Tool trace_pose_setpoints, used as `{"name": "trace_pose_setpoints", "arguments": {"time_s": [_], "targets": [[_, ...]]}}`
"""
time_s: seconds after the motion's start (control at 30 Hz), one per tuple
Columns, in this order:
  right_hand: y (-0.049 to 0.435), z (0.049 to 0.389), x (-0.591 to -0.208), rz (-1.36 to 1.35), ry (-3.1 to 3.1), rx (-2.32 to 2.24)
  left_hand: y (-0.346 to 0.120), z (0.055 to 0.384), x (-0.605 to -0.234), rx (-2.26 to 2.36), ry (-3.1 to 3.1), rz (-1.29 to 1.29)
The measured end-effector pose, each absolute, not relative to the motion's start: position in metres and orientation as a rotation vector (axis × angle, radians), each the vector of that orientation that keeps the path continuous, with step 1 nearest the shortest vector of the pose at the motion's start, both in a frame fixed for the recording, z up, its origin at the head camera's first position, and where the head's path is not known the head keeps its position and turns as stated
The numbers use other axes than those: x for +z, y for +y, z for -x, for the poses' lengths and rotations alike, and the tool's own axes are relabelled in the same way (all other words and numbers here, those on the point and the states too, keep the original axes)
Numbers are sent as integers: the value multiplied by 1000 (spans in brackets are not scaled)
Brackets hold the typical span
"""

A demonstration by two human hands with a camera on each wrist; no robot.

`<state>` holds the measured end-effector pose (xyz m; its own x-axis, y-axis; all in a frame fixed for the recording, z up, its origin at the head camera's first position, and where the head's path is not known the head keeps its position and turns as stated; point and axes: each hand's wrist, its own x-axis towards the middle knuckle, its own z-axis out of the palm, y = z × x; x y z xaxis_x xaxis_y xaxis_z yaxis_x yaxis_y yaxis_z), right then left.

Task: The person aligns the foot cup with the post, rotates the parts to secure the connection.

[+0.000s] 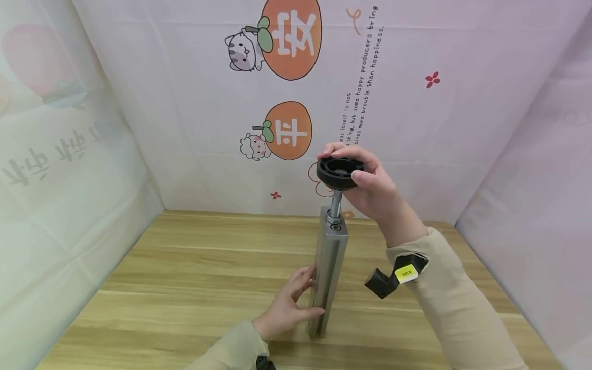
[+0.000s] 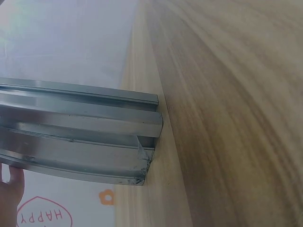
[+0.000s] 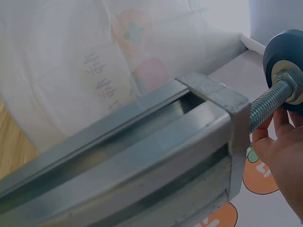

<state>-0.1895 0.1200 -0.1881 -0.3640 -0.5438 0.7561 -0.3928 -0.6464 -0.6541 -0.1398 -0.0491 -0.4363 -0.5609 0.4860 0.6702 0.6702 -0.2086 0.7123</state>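
Note:
An aluminium extrusion profile point(image 1: 329, 272) stands upright on the wooden table, its lower end against the wood in the left wrist view. My left hand point(image 1: 285, 309) holds it low down, thumb on one side and fingers on the other. A levelling foot with a round black base point(image 1: 334, 181) points upward from the top end, where its threaded rod point(image 1: 336, 203) enters a metal end plate point(image 3: 213, 92). Around the rim of that base my right hand point(image 1: 373, 187) curls its thumb and fingers. A nut point(image 3: 288, 81) shows beneath the base in the right wrist view.
The wooden table point(image 1: 185, 267) spreads to both sides of the profile. A printed white cloth point(image 1: 199, 128) closes off the back, and more cloth hangs at left and right. A black wrist camera mount point(image 1: 386, 282) juts out from the right sleeve.

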Motion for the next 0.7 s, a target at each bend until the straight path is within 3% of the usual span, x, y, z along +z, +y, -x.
{"name": "trace_pose_setpoints", "arguments": {"time_s": [0.4, 0.7], "targets": [[117, 165, -177, 1590, 2129, -2213, -48, 139, -434, -1840, -1882, 1386], [113, 150, -170, 1253, 2660, -2119, -48, 137, -434, -1898, -1927, 1343]]}}
